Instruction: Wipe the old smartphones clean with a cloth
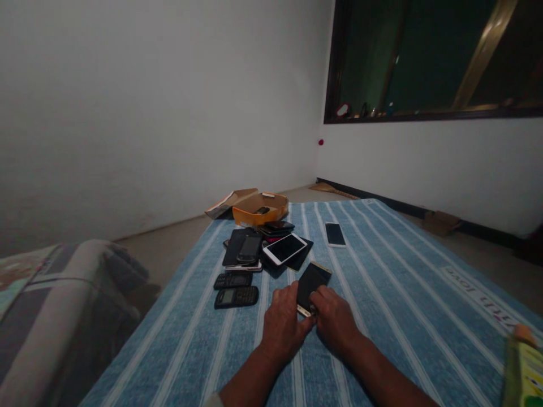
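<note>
A dark-screened phone with gold ends [312,282] lies tilted on the striped blue cloth [382,316]. My left hand [285,317] grips its lower left side, the thumb at the bottom edge. At the lower right of the same phone, my right hand [334,317] is closed with its fingers bent on the screen's edge; whether anything small is between them is hidden. Left of my hands are two black keypad phones [236,297]. Beyond them lies a pile of phones, with a white phone [284,249] on top. Another white phone [335,234] lies apart, farther right.
An open orange box [259,210] stands at the cloth's far end behind the pile. A yellow-green package [526,367] is at the lower right corner. Grey fabric [80,305] covers something at the left. Walls and a dark window [424,56] are behind.
</note>
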`<state>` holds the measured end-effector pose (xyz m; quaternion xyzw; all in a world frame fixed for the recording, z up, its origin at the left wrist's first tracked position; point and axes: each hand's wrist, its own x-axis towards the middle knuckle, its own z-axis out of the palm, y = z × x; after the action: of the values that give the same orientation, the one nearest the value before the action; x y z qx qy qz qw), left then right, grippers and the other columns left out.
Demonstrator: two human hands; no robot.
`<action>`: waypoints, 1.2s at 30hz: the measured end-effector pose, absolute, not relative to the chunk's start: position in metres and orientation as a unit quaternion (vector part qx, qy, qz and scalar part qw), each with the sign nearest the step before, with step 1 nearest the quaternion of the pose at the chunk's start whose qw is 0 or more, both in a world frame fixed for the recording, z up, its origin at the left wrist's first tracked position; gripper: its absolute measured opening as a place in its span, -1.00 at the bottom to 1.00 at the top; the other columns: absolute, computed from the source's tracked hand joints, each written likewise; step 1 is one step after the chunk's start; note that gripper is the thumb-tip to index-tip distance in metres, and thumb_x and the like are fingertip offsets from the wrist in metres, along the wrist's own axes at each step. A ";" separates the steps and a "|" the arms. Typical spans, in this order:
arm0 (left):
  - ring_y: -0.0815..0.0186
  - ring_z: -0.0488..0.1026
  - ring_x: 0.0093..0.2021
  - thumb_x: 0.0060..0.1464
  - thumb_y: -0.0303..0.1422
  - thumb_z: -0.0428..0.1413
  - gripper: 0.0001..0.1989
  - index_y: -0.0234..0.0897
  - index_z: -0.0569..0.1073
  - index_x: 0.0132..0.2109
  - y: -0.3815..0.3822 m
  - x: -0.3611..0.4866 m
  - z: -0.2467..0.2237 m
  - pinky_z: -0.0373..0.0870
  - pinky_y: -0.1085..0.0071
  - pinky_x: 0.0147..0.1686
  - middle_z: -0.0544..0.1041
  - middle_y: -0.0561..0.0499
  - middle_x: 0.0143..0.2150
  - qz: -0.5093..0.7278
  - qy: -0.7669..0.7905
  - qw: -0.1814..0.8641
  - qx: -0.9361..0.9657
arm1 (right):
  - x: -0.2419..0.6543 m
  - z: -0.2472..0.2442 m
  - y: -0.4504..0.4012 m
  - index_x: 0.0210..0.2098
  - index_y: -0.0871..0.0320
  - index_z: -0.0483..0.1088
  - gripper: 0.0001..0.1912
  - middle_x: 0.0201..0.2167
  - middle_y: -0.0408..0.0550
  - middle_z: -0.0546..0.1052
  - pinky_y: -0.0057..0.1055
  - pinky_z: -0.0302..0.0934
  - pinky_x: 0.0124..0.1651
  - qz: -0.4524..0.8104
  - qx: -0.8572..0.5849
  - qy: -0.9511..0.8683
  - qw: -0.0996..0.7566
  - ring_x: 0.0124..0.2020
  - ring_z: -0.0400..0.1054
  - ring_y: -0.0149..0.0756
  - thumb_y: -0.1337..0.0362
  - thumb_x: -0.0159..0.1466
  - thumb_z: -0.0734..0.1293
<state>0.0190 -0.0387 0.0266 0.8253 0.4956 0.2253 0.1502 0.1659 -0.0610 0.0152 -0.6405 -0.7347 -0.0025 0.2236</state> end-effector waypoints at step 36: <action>0.01 0.33 0.10 0.04 -0.29 0.11 -0.37 -0.27 0.24 0.27 -0.032 0.004 0.007 0.27 0.12 0.12 0.43 -0.18 0.15 0.238 0.461 0.139 0.843 | 0.149 0.000 -0.065 -0.27 0.11 0.49 -0.70 -0.26 -0.05 0.51 -0.44 0.14 -0.18 0.024 -0.641 -0.726 0.249 -0.21 0.37 -0.26 0.57 0.20 0.23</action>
<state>0.0041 -0.0324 0.0075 0.8432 0.4615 0.2380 0.1391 0.1492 -0.0651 -0.0001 -0.6410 -0.7257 0.0245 0.2487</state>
